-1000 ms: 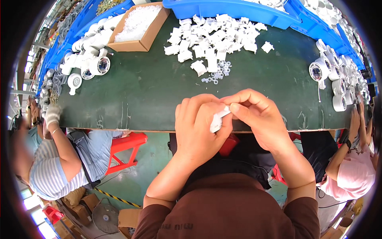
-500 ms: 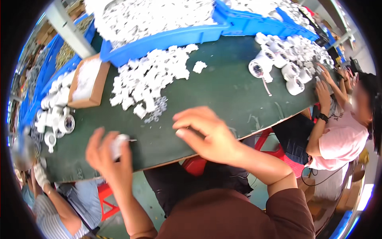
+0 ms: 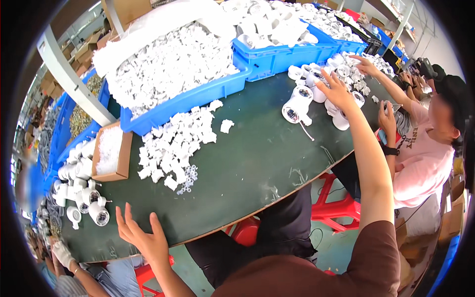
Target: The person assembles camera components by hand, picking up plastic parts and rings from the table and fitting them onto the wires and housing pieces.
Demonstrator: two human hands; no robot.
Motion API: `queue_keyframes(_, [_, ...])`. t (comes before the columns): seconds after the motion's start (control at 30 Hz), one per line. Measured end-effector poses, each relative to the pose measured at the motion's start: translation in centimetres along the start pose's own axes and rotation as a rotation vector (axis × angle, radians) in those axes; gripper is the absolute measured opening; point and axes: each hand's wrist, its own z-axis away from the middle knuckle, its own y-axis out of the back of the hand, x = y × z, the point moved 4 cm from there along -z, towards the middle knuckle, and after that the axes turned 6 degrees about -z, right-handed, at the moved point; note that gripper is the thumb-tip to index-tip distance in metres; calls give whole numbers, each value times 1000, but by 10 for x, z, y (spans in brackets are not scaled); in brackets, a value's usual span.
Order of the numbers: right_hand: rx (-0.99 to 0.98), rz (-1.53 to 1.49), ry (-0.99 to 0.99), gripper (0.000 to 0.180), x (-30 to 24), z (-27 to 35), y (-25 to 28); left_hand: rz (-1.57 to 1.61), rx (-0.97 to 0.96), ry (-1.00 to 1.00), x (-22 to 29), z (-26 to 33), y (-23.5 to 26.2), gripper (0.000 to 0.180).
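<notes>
The left hand (image 3: 141, 236) is resting at the near edge of the dark green table (image 3: 247, 163), fingers spread wide and flat, holding nothing. Just beyond it to the left, a group of white cylindrical lamp housings (image 3: 81, 193) is lying on the table, the nearest one just beside the fingertips but apart from them. A small cluster of white rings (image 3: 186, 179) is sitting at the near end of a loose heap of small white plastic parts (image 3: 173, 146), which is spreading across the middle of the table. An open cardboard box (image 3: 111, 153) holding white pieces is standing to the left of that heap.

The right arm is stretching far out across the table to the right. The right hand (image 3: 339, 91) is hovering over or touching a second group of white lamp housings (image 3: 316, 94), fingers partly open and extended; whether it is gripping one cannot be told. One housing (image 3: 296, 108) is lying on its side just left of the hand, a thin wire trailing from it.

A co-worker in a pink shirt (image 3: 420, 158) is sitting at the right, one hand (image 3: 365, 63) reaching into the same group of housings.

Farther back, blue plastic crates (image 3: 198, 96) are standing along the table, heaped with white parts.
</notes>
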Motion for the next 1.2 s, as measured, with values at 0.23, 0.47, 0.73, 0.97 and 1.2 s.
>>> queue_keyframes(0.23, [-212, -332, 192, 72, -19, 12, -4, 36, -19, -29, 10, 6, -11, 61])
queue_keyframes(0.47, [-293, -130, 278, 69, -88, 85, 2, -11, -13, -57, 17, 7, -7, 57])
queue_keyframes(0.73, [-343, -315, 537, 60, -140, 119, -3, 65, -8, -32, 19, 9, -11, 52])
queue_keyframes(0.97, [-52, -348, 787, 45, -171, 168, 37, 53, -12, 3, 16, 10, -7, 46])
queue_keyframes(1.2, [-98, -222, 755, 61, -192, 206, 11, 119, 3, 12, 17, 9, -8, 41])
